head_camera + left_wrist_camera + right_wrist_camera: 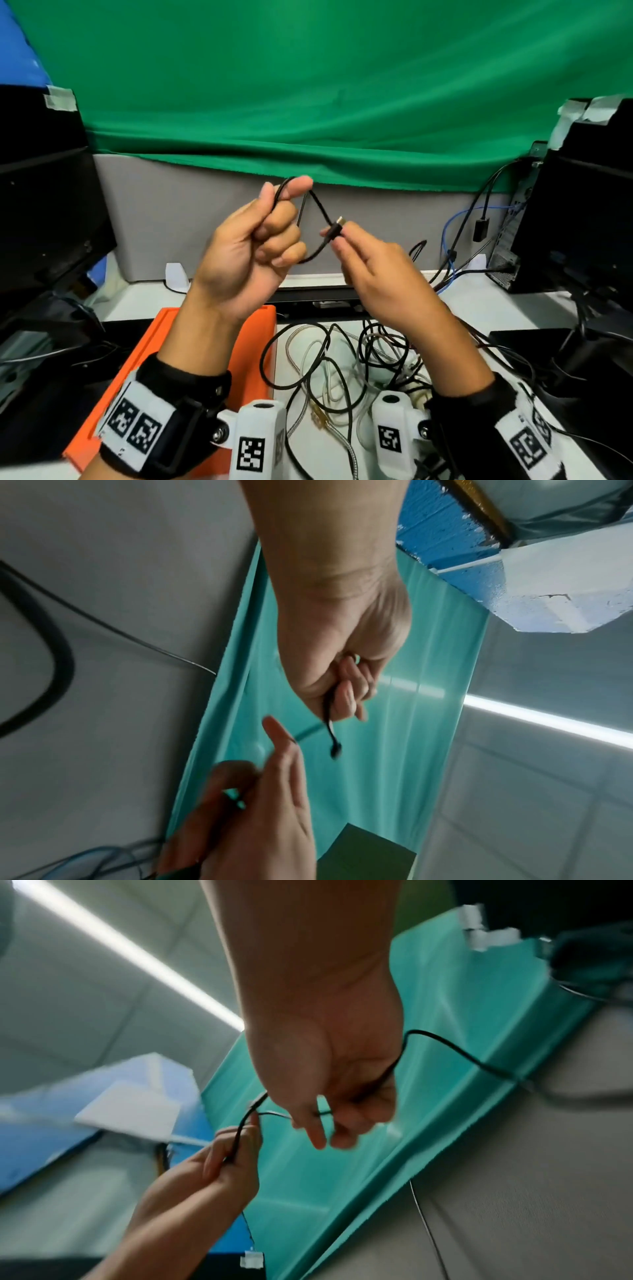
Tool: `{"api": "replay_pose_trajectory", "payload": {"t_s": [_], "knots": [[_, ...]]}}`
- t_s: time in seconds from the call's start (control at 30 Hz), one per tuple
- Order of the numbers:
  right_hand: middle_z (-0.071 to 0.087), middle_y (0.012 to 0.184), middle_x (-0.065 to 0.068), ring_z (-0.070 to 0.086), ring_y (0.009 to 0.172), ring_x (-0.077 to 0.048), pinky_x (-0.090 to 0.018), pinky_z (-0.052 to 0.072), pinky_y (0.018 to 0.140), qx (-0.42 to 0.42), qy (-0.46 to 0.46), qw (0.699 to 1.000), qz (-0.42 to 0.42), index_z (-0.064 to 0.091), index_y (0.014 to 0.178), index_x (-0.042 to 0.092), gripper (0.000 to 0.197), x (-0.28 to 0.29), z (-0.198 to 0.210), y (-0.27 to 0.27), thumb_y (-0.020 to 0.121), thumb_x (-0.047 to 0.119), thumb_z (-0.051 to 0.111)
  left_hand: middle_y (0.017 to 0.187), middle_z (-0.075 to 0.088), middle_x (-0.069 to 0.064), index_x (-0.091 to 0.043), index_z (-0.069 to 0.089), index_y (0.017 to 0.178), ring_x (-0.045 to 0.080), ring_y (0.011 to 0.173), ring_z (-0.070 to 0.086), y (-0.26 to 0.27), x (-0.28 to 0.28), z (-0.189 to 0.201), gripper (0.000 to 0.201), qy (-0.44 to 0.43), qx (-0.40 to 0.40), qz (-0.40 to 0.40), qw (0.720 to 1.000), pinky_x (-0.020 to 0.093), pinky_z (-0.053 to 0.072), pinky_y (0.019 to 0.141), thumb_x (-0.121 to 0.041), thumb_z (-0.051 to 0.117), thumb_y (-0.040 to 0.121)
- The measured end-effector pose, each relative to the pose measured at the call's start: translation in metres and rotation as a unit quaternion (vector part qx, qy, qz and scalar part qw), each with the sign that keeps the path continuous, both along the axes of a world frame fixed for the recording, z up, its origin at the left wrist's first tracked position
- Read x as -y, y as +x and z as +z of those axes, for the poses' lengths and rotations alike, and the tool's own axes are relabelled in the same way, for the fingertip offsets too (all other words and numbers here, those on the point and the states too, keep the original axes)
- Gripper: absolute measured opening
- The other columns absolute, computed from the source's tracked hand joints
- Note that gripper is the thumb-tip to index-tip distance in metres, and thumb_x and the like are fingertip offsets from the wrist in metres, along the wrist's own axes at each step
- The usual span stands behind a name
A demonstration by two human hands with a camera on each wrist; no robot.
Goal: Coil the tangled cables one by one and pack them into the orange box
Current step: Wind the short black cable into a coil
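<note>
1. A green cloth [342, 85] hangs behind a white desk [479, 305], with dark monitors at 9 and 3 o'clock.
2. The left hand [253, 246] is raised at centre, fingers curled into a fist around loops of a black cable [320, 205], thumb pressing on top.
3. The right hand [373, 270], just toward 3 o'clock from it, pinches the cable's plug [336, 227] between thumb and fingertips.
4. Below the hands, at 6 o'clock, a tangle of cables [342, 373], black and white, lies on the desk.
5. The orange box [253, 359] sits at 7 o'clock, touching the tangle's edge, partly hidden by the left forearm.
</note>
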State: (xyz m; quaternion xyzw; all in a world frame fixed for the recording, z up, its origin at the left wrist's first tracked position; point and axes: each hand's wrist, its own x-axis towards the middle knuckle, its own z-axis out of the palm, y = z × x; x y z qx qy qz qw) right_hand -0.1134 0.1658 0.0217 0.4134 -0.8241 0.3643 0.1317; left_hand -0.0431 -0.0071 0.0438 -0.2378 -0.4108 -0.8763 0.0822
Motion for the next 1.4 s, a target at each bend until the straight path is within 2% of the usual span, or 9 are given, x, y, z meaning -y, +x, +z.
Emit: {"api": "replay_pose_trajectory", "payload": {"t_s": [0.1,0.37,0.53,0.73,0.87,1.07,1.2,1.33,1.4], "knots": [[0.073,0.097,-0.001,0.065,0.097,-0.035,-0.04,0.046,0.076,-0.09,0.207,0.972,-0.064,0.048,0.134,0.041,0.038,0.0,-0.006,0.003,0.106,0.055,0.027,0.078,0.06,-0.007,-0.006,0.039,0.149,0.003,0.048,0.041,-0.005,-0.003,-0.003,0.046,0.022,-0.004,0.108,0.994,0.014,0.036,0.043,-0.017,0.036,0.105],[0.068,0.094,0.012,0.063,0.093,-0.021,-0.037,0.049,0.077,-0.101,0.214,0.971,-0.025,0.062,0.113,0.033,0.031,-0.011,0.01,0.011,0.104,0.051,0.039,0.088,0.078,0.01,-0.017,0.026,0.156,0.021,0.072,0.075,0.0,-0.003,0.001,0.047,-0.172,-0.039,0.275,0.945,0.027,0.058,0.065,-0.02,0.032,0.109],[0.057,0.065,0.013,0.046,0.06,0.0,-0.019,0.037,0.059,0.076,-0.032,0.981,0.174,0.07,0.086,0.015,0.015,-0.024,0.029,0.026,0.098,0.021,0.064,0.056,0.059,-0.011,-0.031,0.068,0.095,0.001,0.048,0.049,0.002,-0.015,-0.01,0.025,-0.496,-0.089,0.334,0.797,0.021,0.039,0.053,-0.029,0.045,0.106],[0.062,0.075,0.018,0.052,0.069,0.001,-0.013,0.04,0.067,0.094,-0.204,0.964,0.141,0.066,0.094,0.017,0.011,-0.041,0.024,-0.004,0.098,0.008,0.063,0.048,0.032,-0.008,-0.021,0.068,0.073,0.011,0.045,0.017,0.005,-0.01,-0.007,0.042,-0.325,0.019,0.123,0.938,0.032,0.012,0.046,-0.038,0.041,0.1],[0.061,0.075,0.011,0.05,0.064,-0.008,-0.028,0.041,0.058,0.054,-0.274,0.959,0.04,0.068,0.095,0.022,0.01,-0.023,0.012,-0.014,0.101,0.024,0.06,0.049,0.025,-0.01,-0.015,0.068,0.09,0.007,0.038,0.023,0.008,-0.008,-0.005,0.038,-0.178,0.012,0.018,0.984,0.022,0.03,0.044,-0.031,0.037,0.104],[0.063,0.075,0.005,0.052,0.063,-0.017,-0.042,0.05,0.069,0.054,-0.041,0.996,0.062,0.056,0.129,0.042,0.027,0.013,-0.01,0.003,0.106,0.031,0.047,0.055,0.046,-0.007,0.008,0.043,0.139,0.01,0.066,0.062,0.002,-0.011,-0.001,0.046,-0.068,-0.049,0.096,0.992,0.038,0.053,0.098,-0.023,0.029,0.108],[0.063,0.078,0.005,0.055,0.069,-0.011,-0.031,0.044,0.067,0.053,0.131,0.986,0.083,0.061,0.124,0.03,0.023,0.008,-0.002,0.014,0.106,0.033,0.048,0.069,0.064,-0.005,-0.018,0.041,0.137,0.016,0.084,0.072,-0.001,-0.009,-0.005,0.029,-0.257,-0.082,0.315,0.91,0.027,0.052,0.09,-0.016,0.035,0.108],[0.06,0.066,0.011,0.051,0.063,-0.004,-0.026,0.04,0.059,0.03,0.099,0.99,0.097,0.068,0.09,0.028,0.018,-0.005,0.013,0.02,0.101,0.037,0.057,0.073,0.067,-0.013,-0.022,0.056,0.118,0.004,0.066,0.062,0.006,-0.008,-0.005,0.026,-0.586,-0.084,0.44,0.675,0.034,0.049,0.067,-0.031,0.037,0.102],[0.06,0.065,0.005,0.05,0.061,-0.008,-0.034,0.043,0.06,-0.007,0.028,0.996,0.08,0.068,0.084,0.026,0.019,-0.013,0.018,0.018,0.097,0.04,0.063,0.06,0.061,-0.007,-0.013,0.058,0.092,0.008,0.055,0.052,0.011,-0.012,-0.001,0.03,-0.625,-0.047,0.385,0.677,0.036,0.042,0.058,-0.035,0.038,0.099]]}}
